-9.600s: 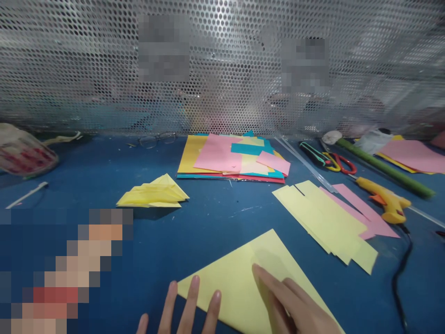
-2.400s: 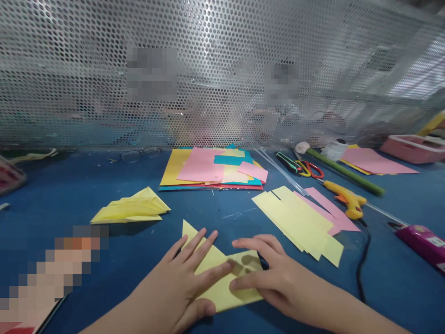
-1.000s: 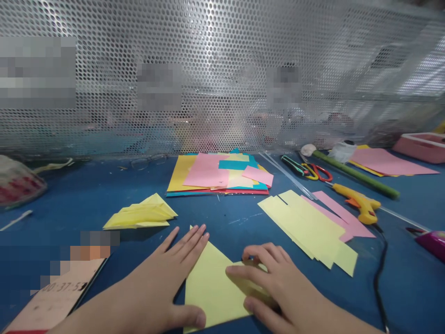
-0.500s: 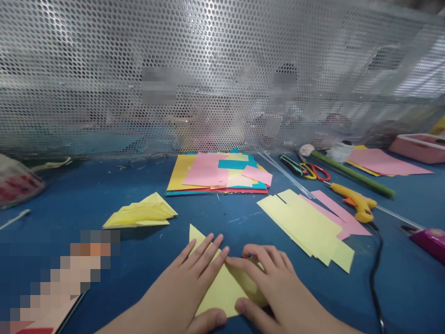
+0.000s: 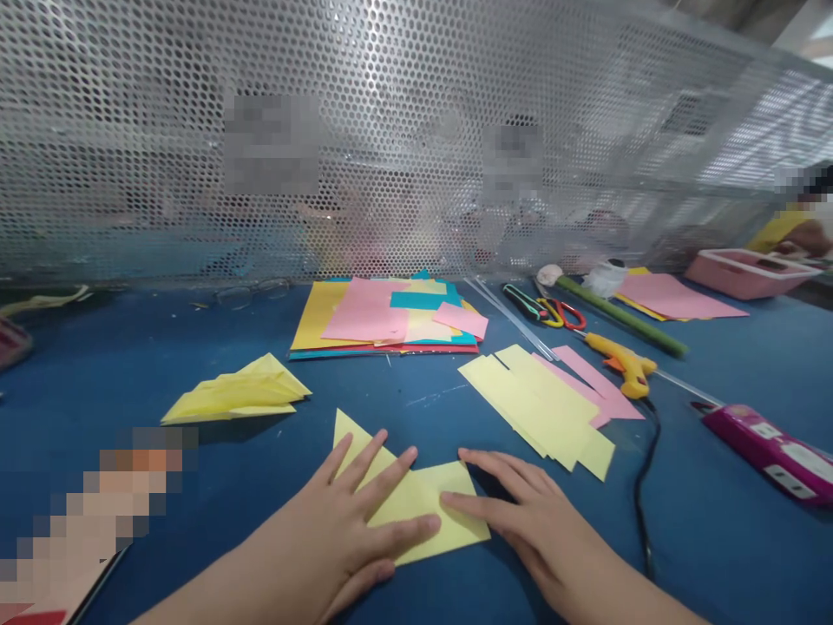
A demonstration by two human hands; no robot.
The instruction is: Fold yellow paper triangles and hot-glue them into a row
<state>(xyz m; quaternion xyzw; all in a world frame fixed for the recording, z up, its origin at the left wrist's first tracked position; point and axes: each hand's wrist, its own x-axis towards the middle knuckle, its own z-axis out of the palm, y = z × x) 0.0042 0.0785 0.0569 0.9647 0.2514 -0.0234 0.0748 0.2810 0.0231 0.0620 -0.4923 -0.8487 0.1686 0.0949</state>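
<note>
A sheet of pale yellow paper (image 5: 449,495) lies on the blue table in front of me, with a pointed corner at its upper left. Across its left part my left hand (image 5: 357,512) rests flat, fingers spread, pressing it down. My right hand (image 5: 527,512) is at the paper's right side with fingers stretched out, the index fingertip touching the surface. Further left sits a folded yellow paper piece (image 5: 240,391) with several pleats. Cut pale yellow strips (image 5: 540,404) lie beyond my right hand, partly over pink strips (image 5: 592,382).
A stack of coloured paper (image 5: 325,317) lies near the perforated metal screen (image 5: 390,156). To the right are a yellow glue gun (image 5: 625,363) with a black cord, scissors (image 5: 566,314), a cutter knife (image 5: 522,302), a green stem (image 5: 618,317), a purple device (image 5: 768,451) and a pink basket (image 5: 748,276).
The paper's right part, raised in a fold before, now lies flat. My left fingers have spread wider, and my right hand has opened and moved slightly right. The view has turned to the right.
</note>
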